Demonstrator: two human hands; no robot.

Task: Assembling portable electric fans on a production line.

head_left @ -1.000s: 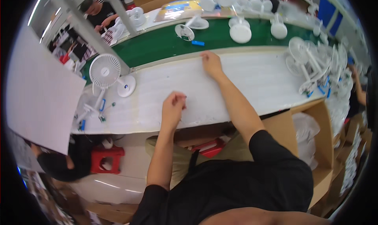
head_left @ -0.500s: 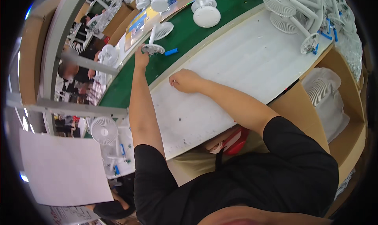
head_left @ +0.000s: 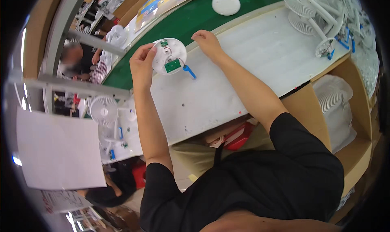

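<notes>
Head view, white base, inside facing camera, battery slanting rightward

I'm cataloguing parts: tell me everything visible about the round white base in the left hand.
The white base is a round, plastic-looking disc. Its near face shows a larger green board, a smaller green board above it and thin wires. A blue cylinder sticks out at lower right. The left hand grips its left rim, apparently holding it off the worktable. Its back is hidden.
</notes>
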